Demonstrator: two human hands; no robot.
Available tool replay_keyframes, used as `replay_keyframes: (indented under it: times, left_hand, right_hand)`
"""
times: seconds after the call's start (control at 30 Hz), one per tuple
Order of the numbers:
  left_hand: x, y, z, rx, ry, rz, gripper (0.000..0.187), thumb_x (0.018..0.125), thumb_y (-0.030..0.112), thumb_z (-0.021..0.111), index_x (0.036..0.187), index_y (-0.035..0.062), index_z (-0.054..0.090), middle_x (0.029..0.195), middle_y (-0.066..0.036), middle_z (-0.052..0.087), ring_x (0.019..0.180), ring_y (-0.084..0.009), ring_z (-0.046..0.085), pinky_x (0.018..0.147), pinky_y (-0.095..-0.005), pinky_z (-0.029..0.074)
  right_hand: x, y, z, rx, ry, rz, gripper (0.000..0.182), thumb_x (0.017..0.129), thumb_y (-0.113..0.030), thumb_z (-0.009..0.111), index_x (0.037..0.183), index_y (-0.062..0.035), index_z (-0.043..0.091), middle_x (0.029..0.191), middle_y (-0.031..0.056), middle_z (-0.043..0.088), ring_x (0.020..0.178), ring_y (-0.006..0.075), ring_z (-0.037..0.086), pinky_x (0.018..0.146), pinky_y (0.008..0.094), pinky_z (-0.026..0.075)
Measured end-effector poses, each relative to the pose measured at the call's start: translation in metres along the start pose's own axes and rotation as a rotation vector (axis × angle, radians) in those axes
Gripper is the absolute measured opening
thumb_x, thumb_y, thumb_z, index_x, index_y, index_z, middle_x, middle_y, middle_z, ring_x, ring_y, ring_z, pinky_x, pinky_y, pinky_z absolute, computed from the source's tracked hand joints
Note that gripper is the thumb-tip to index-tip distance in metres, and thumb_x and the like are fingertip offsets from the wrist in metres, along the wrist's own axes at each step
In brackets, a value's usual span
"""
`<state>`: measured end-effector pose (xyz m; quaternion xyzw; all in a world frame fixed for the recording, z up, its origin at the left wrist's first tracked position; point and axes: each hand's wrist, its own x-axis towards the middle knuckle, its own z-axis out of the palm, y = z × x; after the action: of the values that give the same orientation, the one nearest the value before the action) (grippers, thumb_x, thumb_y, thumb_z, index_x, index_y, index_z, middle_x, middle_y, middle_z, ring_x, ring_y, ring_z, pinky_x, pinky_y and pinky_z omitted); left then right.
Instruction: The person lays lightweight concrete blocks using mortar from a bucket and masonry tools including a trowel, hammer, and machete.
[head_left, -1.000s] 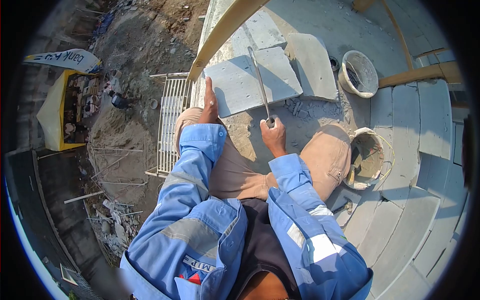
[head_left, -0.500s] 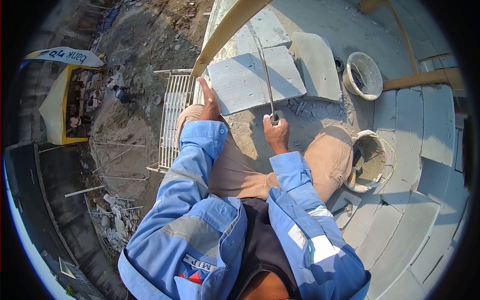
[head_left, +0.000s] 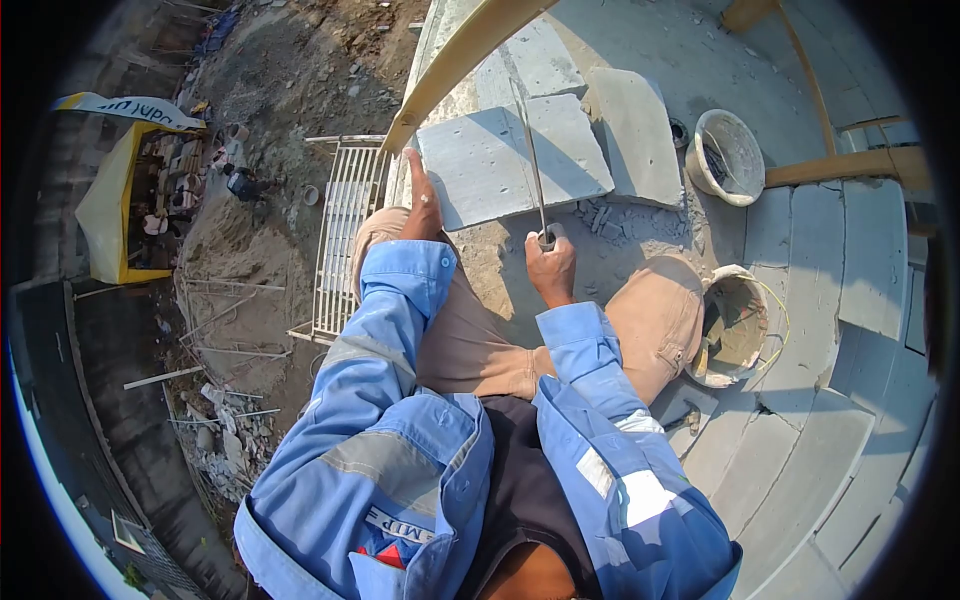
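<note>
My right hand (head_left: 552, 268) is wrapped around the dark handle of a hand saw (head_left: 533, 160). The narrow blade points away from me and lies across a pale grey lightweight concrete block (head_left: 475, 170). At the block's left end, my left hand (head_left: 425, 203) rests with its fingers stretched out along the edge. White dust marks that hand. A second block (head_left: 635, 135) leans close on the right, and another block (head_left: 545, 60) lies beyond. Broken chips (head_left: 608, 218) are scattered by the near edge of the sawn block.
Right of my knee stands a bucket (head_left: 735, 335) of murky water or mortar, with a white bucket (head_left: 725, 155) farther off. A wooden beam (head_left: 460, 70) slants overhead. A metal grille (head_left: 350, 240) borders the left drop, where people and a yellow tent (head_left: 115, 210) show below.
The saw and both hands have shifted only slightly; the blade stays on the same line across the block. My view has turned a little.
</note>
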<state>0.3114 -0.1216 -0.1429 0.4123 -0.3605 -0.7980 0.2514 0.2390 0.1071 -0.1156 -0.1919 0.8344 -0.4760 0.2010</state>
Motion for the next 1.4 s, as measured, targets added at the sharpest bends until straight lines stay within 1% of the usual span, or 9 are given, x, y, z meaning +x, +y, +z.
replay_keyframes:
  times: [0.57, 0.77, 0.83, 0.9, 0.97, 1.13, 1.23, 1.3, 1.4]
  left_hand:
    - [-0.010, 0.015, 0.014, -0.032, 0.011, -0.024, 0.095, 0.095, 0.077, 0.031, 0.155, 0.0035, 0.030, 0.153, -0.021, 0.041, 0.137, -0.0343, 0.044, 0.114, -0.0411, 0.033]
    - [-0.023, 0.018, 0.019, -0.003, 0.069, -0.039, 0.094, 0.095, 0.076, 0.033, 0.155, 0.0043, 0.029, 0.153, -0.021, 0.040, 0.136, -0.0345, 0.045, 0.114, -0.0412, 0.034]
    - [-0.022, 0.020, 0.021, 0.019, 0.081, -0.020, 0.094, 0.095, 0.076, 0.033, 0.155, 0.0046, 0.029, 0.153, -0.020, 0.040, 0.136, -0.0345, 0.046, 0.114, -0.0409, 0.034]
    - [-0.013, 0.011, 0.013, 0.031, 0.042, 0.009, 0.101, 0.090, 0.082, 0.032, 0.152, 0.0028, 0.033, 0.141, -0.024, 0.052, 0.122, -0.0367, 0.059, 0.104, -0.0449, 0.047]
    - [0.003, 0.004, 0.007, 0.024, 0.039, 0.028, 0.101, 0.091, 0.082, 0.032, 0.152, 0.0024, 0.032, 0.141, -0.025, 0.052, 0.122, -0.0368, 0.059, 0.104, -0.0449, 0.047]
    - [-0.015, 0.011, 0.013, 0.060, 0.087, 0.014, 0.102, 0.090, 0.082, 0.033, 0.153, 0.0019, 0.031, 0.141, -0.025, 0.051, 0.122, -0.0369, 0.059, 0.103, -0.0450, 0.048]
    - [-0.020, 0.017, 0.019, 0.004, 0.109, -0.053, 0.093, 0.095, 0.075, 0.035, 0.155, 0.0047, 0.031, 0.154, -0.019, 0.040, 0.139, -0.0335, 0.042, 0.115, -0.0408, 0.032]
    - [-0.020, 0.018, 0.020, 0.037, 0.054, -0.018, 0.102, 0.089, 0.083, 0.033, 0.152, 0.0021, 0.032, 0.140, -0.025, 0.052, 0.121, -0.0367, 0.060, 0.102, -0.0454, 0.049]
    - [-0.019, 0.018, 0.022, 0.057, 0.069, 0.024, 0.102, 0.090, 0.083, 0.033, 0.152, 0.0023, 0.034, 0.139, -0.025, 0.053, 0.121, -0.0366, 0.060, 0.102, -0.0458, 0.049]
  right_hand:
    - [0.013, 0.022, 0.014, -0.229, 0.076, -0.085, 0.028, 0.084, -0.025, 0.065, 0.078, 0.0011, 0.056, 0.064, 0.0199, 0.059, 0.058, 0.0368, 0.059, 0.058, 0.0459, 0.046]
    - [0.001, -0.013, -0.001, -0.002, -0.013, 0.029, 0.026, 0.084, -0.025, 0.064, 0.085, 0.0009, 0.058, 0.074, 0.0256, 0.065, 0.073, 0.0468, 0.065, 0.066, 0.0523, 0.050]
    - [0.012, 0.019, 0.015, -0.100, 0.007, -0.013, 0.027, 0.084, -0.025, 0.064, 0.082, 0.0007, 0.057, 0.070, 0.0228, 0.063, 0.067, 0.0420, 0.063, 0.063, 0.0492, 0.048]
    - [0.016, 0.029, 0.016, -0.205, 0.034, -0.053, 0.028, 0.084, -0.026, 0.064, 0.079, 0.0005, 0.055, 0.066, 0.0201, 0.061, 0.060, 0.0371, 0.061, 0.059, 0.0462, 0.046]
    - [0.013, 0.019, 0.013, -0.231, 0.004, -0.018, 0.027, 0.085, -0.026, 0.065, 0.085, 0.0001, 0.059, 0.073, 0.0253, 0.065, 0.072, 0.0474, 0.065, 0.065, 0.0518, 0.050]
    - [0.002, -0.003, 0.001, -0.088, 0.006, 0.018, 0.026, 0.084, -0.025, 0.064, 0.086, 0.0008, 0.059, 0.078, 0.0269, 0.066, 0.078, 0.0477, 0.066, 0.068, 0.0520, 0.051]
    - [0.011, 0.008, 0.010, -0.116, -0.019, 0.044, 0.027, 0.084, -0.025, 0.065, 0.086, 0.0010, 0.060, 0.077, 0.0265, 0.066, 0.077, 0.0476, 0.066, 0.067, 0.0517, 0.051]
    - [0.016, 0.019, 0.011, -0.228, -0.031, 0.041, 0.027, 0.084, -0.026, 0.065, 0.086, 0.0008, 0.060, 0.075, 0.0259, 0.066, 0.075, 0.0473, 0.066, 0.066, 0.0513, 0.051]
    - [0.012, 0.017, 0.012, -0.251, -0.008, 0.000, 0.027, 0.084, -0.026, 0.066, 0.085, 0.0006, 0.059, 0.073, 0.0246, 0.066, 0.073, 0.0465, 0.066, 0.064, 0.0506, 0.050]
